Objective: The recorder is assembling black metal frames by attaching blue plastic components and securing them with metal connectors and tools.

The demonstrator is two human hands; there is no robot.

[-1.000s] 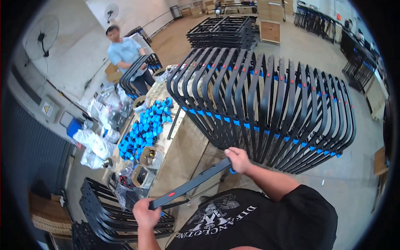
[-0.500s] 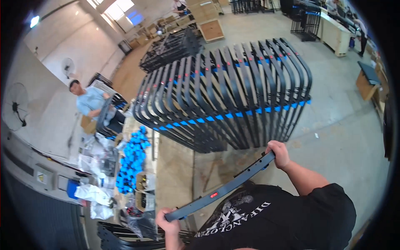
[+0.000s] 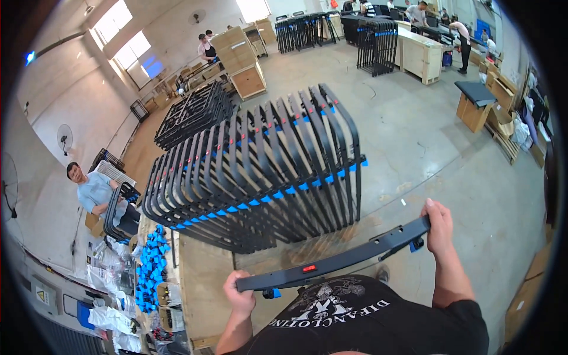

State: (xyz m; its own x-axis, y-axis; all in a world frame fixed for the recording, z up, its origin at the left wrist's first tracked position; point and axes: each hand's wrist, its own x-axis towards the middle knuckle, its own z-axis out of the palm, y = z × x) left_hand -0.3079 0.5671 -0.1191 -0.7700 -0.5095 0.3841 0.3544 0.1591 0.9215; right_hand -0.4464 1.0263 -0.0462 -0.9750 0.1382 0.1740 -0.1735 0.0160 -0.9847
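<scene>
Head view: the left hand (image 3: 241, 294) is closed around the left end of a black metal frame (image 3: 343, 258) and the right hand (image 3: 439, 228) around its right end, holding it across in front of the chest. A red tag sits on its bar, and blue clips (image 3: 271, 293) hang beneath. Beyond it stands a long row of similar frames (image 3: 260, 160). To the left, blue pieces (image 3: 151, 272) lie heaped on a worktop (image 3: 188, 284), with a co-worker in light blue (image 3: 97, 189) beyond.
</scene>
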